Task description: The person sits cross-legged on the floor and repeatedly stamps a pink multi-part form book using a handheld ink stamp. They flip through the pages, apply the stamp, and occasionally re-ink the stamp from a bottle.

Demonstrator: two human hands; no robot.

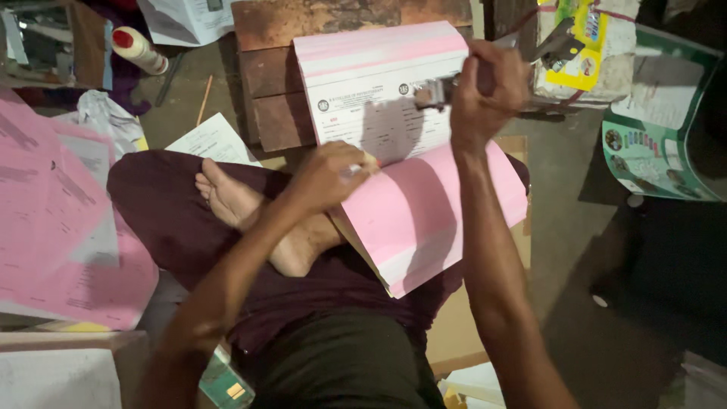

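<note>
Head view, person sitting cross-legged on the floor, one bare foot showing on the dark maroon cloth over the lap. A thick pad of pink and white forms is lying partly on the lap and partly on a brown wooden block, its far half resting against the block and its near pink half sloping down toward the knees. The left hand is pressing down on the fold of the pad, fingers curled closed around something small and pale; what it is cannot be made out. The right hand is raised over the upper right edge of the pad, fist closed around a metal tool; only a shiny, blurred end is showing beyond the fingers, so its kind is uncertain, and whether it is touching the paper cannot be told. The hand's shadow is falling across the printed white sheet, hiding part of it. On the left, loose pink sheets are running out of the frame. A bottle with a red cap is lying on the floor at upper left, near a white paper tucked beside the knee. At right, a green printed folder is cut off by the frame edge, and the floor beyond it is too dark to read.
</note>
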